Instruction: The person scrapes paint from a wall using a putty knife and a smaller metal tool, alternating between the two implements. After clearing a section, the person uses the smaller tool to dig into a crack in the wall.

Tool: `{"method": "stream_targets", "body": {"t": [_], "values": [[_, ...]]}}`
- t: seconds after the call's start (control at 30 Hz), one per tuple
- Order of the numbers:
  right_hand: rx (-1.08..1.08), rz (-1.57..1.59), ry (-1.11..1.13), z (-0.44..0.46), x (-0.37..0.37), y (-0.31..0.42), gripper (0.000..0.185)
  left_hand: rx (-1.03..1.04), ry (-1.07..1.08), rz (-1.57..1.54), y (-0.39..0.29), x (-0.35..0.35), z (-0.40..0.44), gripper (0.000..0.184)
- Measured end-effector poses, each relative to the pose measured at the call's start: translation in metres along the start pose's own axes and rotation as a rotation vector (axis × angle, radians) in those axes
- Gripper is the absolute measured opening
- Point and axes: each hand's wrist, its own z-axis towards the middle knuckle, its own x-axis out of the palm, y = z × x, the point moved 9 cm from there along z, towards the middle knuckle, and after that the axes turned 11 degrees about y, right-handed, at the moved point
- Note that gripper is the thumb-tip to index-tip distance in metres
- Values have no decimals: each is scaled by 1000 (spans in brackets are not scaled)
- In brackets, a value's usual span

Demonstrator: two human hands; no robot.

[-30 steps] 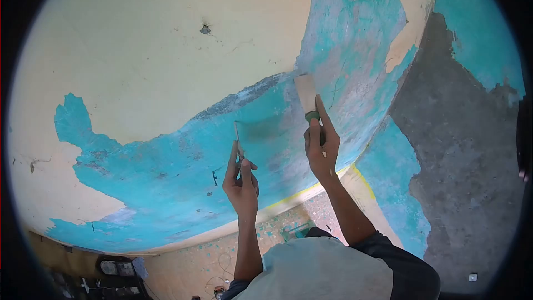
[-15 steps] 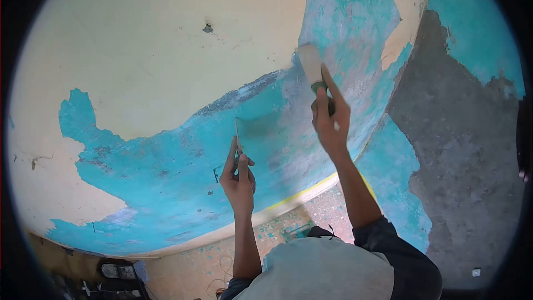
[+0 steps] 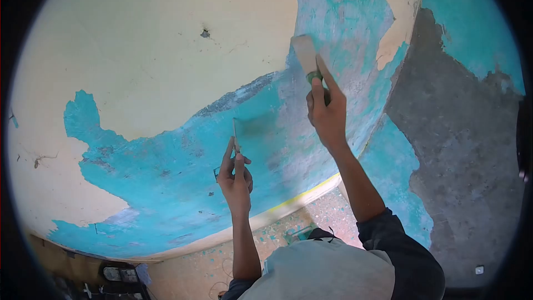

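My right hand (image 3: 328,110) is closed round the green handle of a putty knife (image 3: 305,53), index finger stretched along its blade. The wide blade lies at the border between the cream paint (image 3: 155,39) and the bared blue patch (image 3: 183,172) of the wall. Lower and to the left, my left hand (image 3: 235,180) grips a thin-bladed scraper (image 3: 235,129), seen nearly edge-on and pointing up. Its blade is in front of the blue area; whether it touches the wall I cannot tell. The fingers hide its handle.
Bare grey plaster (image 3: 461,150) with blue remnants covers the adjoining wall on the right. Paint flakes lie on the floor (image 3: 189,261) below. Dark objects (image 3: 119,275) stand at the lower left, and a white socket (image 3: 479,270) is at the lower right.
My right hand has moved the putty knife slightly up and left along the paint border. My left hand has shifted only a little left, still holding the scraper.
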Motion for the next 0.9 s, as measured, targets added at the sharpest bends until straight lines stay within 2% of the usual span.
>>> {"method": "stream_targets", "body": {"t": [0.2,0.37,0.43,0.6,0.73,0.9], "values": [[9,-13,25,-40,10,-46,52,7,-17,-11,2,2,-1,46],[-20,55,-3,13,-6,13,50,-8,-18,3,0,3,-3,46],[42,41,52,15,-11,12,50,-2,-21,14,-2,4,1,46],[-5,-40,53,-17,-3,-23,50,11,-24,-35,0,4,-1,48],[-45,-86,15,16,-7,21,50,6,-18,-35,-2,4,-1,48],[-12,-49,59,7,-13,9,50,7,-28,-48,1,5,-3,48]]}}
